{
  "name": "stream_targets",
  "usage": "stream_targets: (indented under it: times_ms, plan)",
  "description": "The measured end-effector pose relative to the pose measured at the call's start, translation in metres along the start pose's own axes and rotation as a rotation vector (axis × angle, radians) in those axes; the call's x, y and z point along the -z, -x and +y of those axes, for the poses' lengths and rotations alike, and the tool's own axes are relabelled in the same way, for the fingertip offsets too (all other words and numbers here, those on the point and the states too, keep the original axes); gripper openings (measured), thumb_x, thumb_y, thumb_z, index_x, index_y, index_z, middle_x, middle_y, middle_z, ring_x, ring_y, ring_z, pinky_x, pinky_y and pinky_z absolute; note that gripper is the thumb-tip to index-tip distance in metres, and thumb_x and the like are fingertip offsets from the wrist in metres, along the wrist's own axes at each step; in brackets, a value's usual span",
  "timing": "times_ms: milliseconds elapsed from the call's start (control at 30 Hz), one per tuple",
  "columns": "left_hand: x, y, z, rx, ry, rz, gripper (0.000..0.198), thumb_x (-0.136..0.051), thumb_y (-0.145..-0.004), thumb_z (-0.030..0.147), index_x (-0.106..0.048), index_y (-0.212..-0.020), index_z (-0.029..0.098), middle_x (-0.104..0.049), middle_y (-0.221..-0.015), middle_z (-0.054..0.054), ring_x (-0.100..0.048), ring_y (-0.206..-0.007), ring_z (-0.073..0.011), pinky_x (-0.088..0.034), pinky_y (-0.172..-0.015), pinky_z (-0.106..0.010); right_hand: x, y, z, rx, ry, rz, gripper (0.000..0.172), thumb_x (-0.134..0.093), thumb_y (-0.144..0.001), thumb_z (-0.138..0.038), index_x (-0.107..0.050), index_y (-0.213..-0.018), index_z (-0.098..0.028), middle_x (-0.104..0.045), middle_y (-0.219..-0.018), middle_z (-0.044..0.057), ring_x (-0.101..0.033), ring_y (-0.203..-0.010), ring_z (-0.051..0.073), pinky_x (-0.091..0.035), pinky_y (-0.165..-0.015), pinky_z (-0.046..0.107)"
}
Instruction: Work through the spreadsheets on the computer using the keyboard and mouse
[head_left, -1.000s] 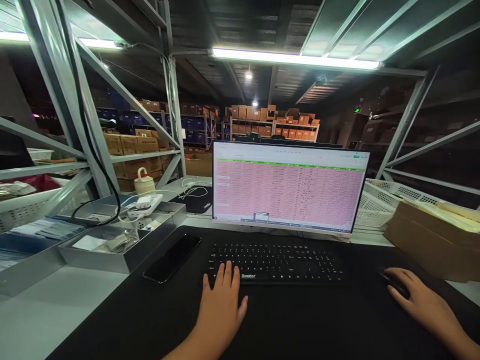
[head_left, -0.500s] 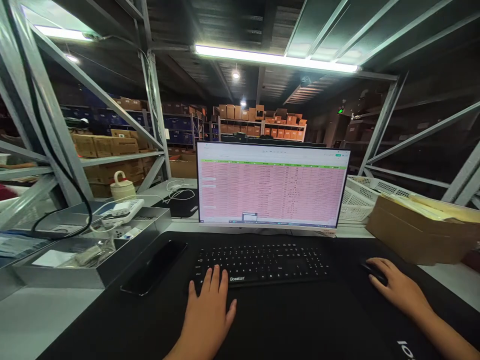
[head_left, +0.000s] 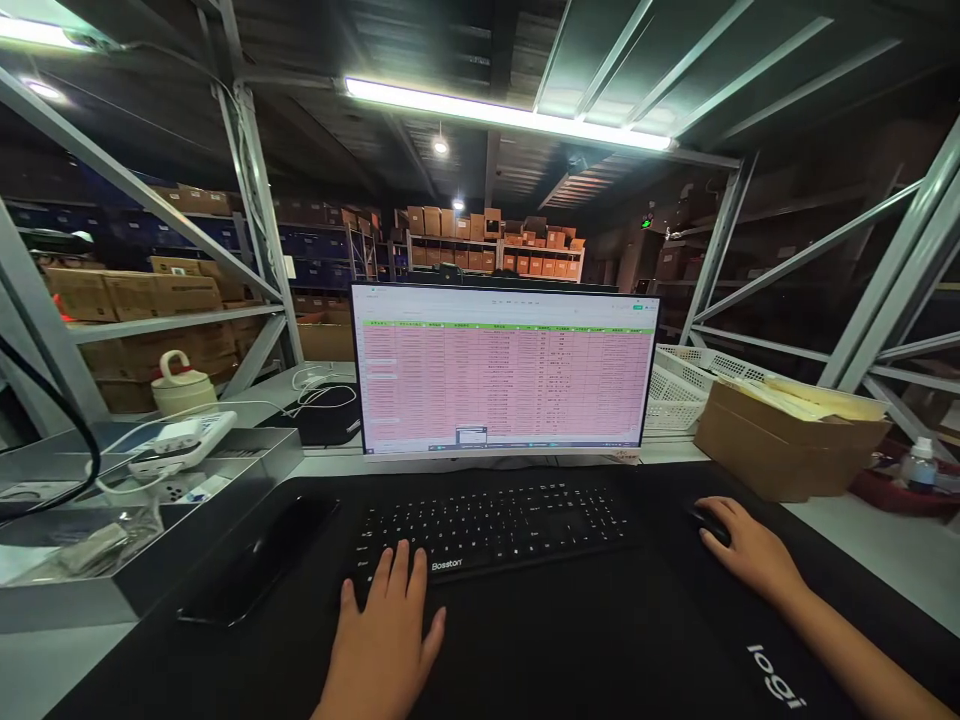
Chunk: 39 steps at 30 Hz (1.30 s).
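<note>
My left hand lies with spread fingers at the lower left corner of a black keyboard, fingertips on its front edge. My right hand is curved over a black computer mouse on the right of the dark desk mat. Behind the keyboard stands a monitor showing a pink spreadsheet with a green header row and a small preview pop-up near the bottom. A dark phone lies flat on the mat, left of the keyboard.
On the left, a grey tray holds cables, a white device and plastic bags. Behind it stands a cream lidded jug. At right are a cardboard box, white baskets and a small bottle. Metal rack posts frame the desk.
The view has turned slightly to the right, so everything sits further left, and the small bottle has come into sight. Both hands keep their places on keyboard and mouse.
</note>
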<state>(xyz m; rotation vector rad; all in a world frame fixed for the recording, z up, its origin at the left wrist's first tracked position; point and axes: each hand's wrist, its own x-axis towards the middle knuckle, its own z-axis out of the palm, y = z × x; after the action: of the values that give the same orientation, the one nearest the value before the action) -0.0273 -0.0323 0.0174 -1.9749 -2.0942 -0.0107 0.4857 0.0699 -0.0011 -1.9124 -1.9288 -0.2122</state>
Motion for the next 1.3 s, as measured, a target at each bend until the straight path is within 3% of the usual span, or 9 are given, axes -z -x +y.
stream_targets:
  times_ms: [533,833,1300]
  plan:
    - [-0.009,-0.001,-0.001,-0.008,-0.018,0.024,0.061,-0.029,-0.092,0.035,-0.035,-0.149,0.013,-0.03,-0.16,-0.018,-0.033,-0.148,-0.0365,-0.031,-0.115,-0.068,-0.003,-0.005,-0.002,-0.082,0.006,0.042,0.046,-0.044,-0.084,-0.045,-0.058,-0.125,-0.027,-0.062,-0.131,0.005,-0.066,-0.108,0.023,-0.054,-0.087,0.038]
    - [-0.01,-0.002,-0.001,-0.001,-0.017,0.019,0.061,-0.029,-0.092,0.036,-0.036,-0.149,0.013,-0.031,-0.16,-0.017,-0.032,-0.148,-0.0361,-0.031,-0.115,-0.068,-0.024,-0.018,0.014,-0.086,-0.019,0.115,0.052,-0.042,-0.086,-0.046,-0.059,-0.129,-0.022,-0.06,-0.134,0.011,-0.06,-0.122,0.025,-0.049,-0.104,0.041]
    - [-0.006,-0.002,-0.001,0.0,-0.028,0.012,0.061,-0.028,-0.092,0.036,-0.037,-0.148,0.014,-0.032,-0.16,-0.015,-0.033,-0.148,-0.0348,-0.032,-0.115,-0.066,-0.023,-0.018,0.014,-0.073,-0.039,0.134,0.047,-0.043,-0.087,-0.044,-0.058,-0.125,-0.021,-0.062,-0.131,0.01,-0.061,-0.12,0.024,-0.049,-0.103,0.041]
